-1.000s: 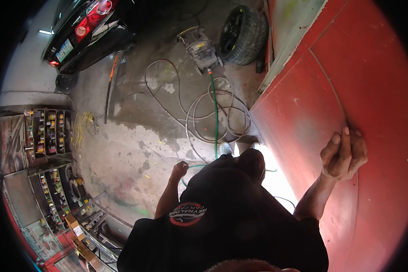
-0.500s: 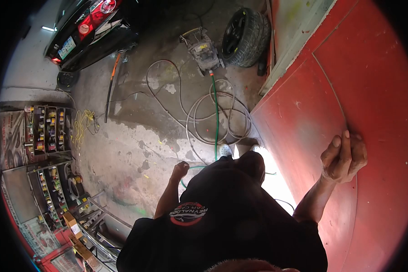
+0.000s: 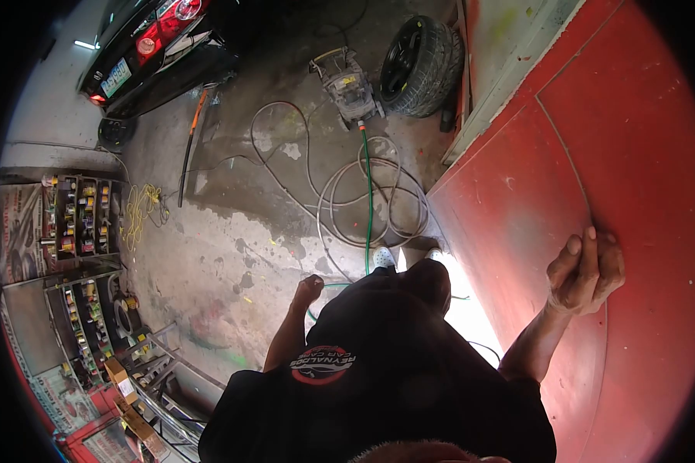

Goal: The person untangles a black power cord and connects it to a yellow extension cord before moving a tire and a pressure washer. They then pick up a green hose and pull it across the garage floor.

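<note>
My right hand [image 3: 585,272] is raised against a large red panel [image 3: 533,224], close to a thin curved seam. Its fingers are bent inward, with the index fingertip reaching up toward the seam. What the fingers grip, if anything, is hidden. At my left side, my left hand [image 3: 310,288] hangs low in a loose fist, with nothing visible in it. A green hose [image 3: 366,193] runs over the floor past my feet and shows again beside that hand.
A pressure washer [image 3: 349,86] stands ahead near a tire [image 3: 421,65]. A coiled grey hose [image 3: 326,202] lies before my feet. At left are a black car [image 3: 143,58], an orange-and-black pole [image 3: 191,143], a yellow cord [image 3: 139,212] and shelves of bottles [image 3: 85,216].
The view has shifted very slightly. My right hand keeps its place by the red panel's seam, and my left hand stays at my side.
</note>
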Motion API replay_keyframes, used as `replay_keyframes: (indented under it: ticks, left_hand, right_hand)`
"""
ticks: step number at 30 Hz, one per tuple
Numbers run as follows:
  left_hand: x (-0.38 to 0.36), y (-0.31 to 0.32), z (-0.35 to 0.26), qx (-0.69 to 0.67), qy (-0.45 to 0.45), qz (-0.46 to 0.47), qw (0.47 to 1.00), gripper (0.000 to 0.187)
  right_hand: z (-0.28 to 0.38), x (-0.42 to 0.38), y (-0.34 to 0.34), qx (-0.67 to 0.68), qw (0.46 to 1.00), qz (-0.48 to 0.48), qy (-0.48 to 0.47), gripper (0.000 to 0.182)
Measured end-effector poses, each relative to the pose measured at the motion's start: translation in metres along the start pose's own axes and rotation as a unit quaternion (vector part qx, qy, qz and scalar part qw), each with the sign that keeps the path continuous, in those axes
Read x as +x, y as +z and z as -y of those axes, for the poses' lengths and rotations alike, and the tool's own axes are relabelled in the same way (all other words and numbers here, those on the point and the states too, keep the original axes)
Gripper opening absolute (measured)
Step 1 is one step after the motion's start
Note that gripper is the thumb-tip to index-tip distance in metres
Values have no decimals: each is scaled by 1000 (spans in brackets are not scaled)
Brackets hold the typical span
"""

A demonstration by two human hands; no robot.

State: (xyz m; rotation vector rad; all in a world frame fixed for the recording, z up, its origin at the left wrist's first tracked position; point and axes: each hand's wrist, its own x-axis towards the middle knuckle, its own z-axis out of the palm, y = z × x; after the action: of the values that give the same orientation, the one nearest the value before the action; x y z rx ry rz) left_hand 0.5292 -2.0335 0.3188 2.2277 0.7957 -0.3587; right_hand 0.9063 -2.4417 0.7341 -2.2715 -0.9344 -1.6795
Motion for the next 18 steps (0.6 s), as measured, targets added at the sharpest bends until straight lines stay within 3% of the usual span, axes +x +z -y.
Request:
replay_keyframes:
  ticks: [18]
  left_hand:
    - [-1, -4, -7, 1, -3, 10, 1000, 16]
  right_hand:
    - [-2, -2, 0, -7, 1000, 5, -6, 16]
